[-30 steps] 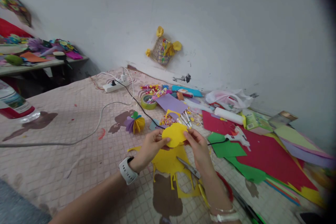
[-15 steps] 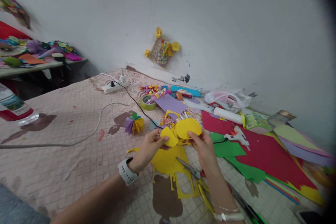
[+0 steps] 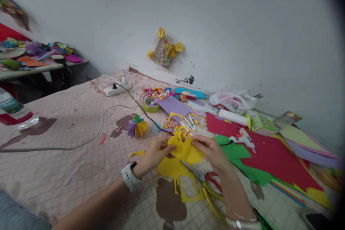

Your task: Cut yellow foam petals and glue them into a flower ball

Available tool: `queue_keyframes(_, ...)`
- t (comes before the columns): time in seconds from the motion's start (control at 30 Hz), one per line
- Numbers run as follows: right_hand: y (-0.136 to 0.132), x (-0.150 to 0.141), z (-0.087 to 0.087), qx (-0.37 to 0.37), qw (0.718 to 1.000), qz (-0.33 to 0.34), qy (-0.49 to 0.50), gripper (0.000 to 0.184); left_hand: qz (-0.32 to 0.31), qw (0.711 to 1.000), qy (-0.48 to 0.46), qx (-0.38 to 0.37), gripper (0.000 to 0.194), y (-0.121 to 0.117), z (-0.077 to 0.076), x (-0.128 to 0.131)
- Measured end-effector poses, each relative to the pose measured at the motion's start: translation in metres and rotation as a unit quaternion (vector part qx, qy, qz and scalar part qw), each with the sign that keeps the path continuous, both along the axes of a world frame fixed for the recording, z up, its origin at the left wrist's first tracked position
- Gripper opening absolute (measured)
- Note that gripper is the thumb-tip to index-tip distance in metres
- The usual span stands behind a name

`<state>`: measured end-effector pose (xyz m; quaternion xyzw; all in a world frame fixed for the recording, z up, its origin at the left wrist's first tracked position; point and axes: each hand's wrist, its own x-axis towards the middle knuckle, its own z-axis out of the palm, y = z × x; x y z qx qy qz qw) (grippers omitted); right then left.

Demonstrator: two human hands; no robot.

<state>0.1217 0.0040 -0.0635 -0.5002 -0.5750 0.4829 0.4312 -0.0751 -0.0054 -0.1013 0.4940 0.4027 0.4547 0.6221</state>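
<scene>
My left hand (image 3: 157, 151) pinches a round yellow paper piece (image 3: 175, 144) between thumb and fingers. A second yellow paper piece (image 3: 194, 154) hangs from the thumb and fingertips of my right hand (image 3: 208, 148), close beside the first. Both are held above a cut-up yellow sheet (image 3: 169, 167) lying on the table, with holes where shapes were cut out. Scissors (image 3: 198, 174) with red and yellow handles rest partly on that sheet, under my right forearm. A paper pompom (image 3: 137, 127) in purple, yellow and green sits left of my hands.
Behind my hands lie loose bits, a tape roll (image 3: 151, 104) and a purple sheet (image 3: 174, 107). A glue gun (image 3: 244, 138) rests on red sheets (image 3: 272, 154) at right. A power strip (image 3: 117, 88) and a white cable (image 3: 101, 124) cross the left; a bottle (image 3: 13, 109) stands there.
My right hand has tilted its yellow piece downward, from above the left one to beside and below it. My left hand has barely moved. More of the scissors' handles shows.
</scene>
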Motion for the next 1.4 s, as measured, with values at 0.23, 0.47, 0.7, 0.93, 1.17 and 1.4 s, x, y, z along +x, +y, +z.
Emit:
queue_keyframes(0.23, -0.013, -0.014, 0.008, 0.054, 0.981, 0.054, -0.179, 0.018, -0.067, 0.997, 0.033, 0.008, 0.022, -0.007, 0.001, 0.002)
queue_keyframes(0.47, -0.013, -0.020, 0.006, 0.082, 0.965, 0.014, -0.249, 0.015, -0.097, 0.994, 0.040, 0.000, 0.034, -0.009, 0.002, 0.001)
queue_keyframes(0.7, -0.012, -0.024, 0.004, 0.075, 0.962, 0.018, -0.262, 0.014, -0.122, 0.992, 0.039, 0.011, 0.031, -0.006, -0.004, 0.001)
queue_keyframes(0.93, -0.012, -0.021, 0.007, 0.070, 0.968, 0.008, -0.241, 0.014, -0.103, 0.994, 0.036, 0.001, 0.031, -0.004, -0.004, 0.000)
queue_keyframes(1.17, -0.007, -0.015, -0.002, 0.072, 0.978, 0.002, -0.195, 0.017, -0.089, 0.996, 0.030, -0.007, 0.027, -0.001, -0.010, -0.002)
queue_keyframes(1.4, -0.007, -0.017, -0.001, 0.080, 0.982, -0.010, -0.169, 0.018, -0.081, 0.997, 0.011, -0.019, 0.031, -0.001, -0.004, -0.002)
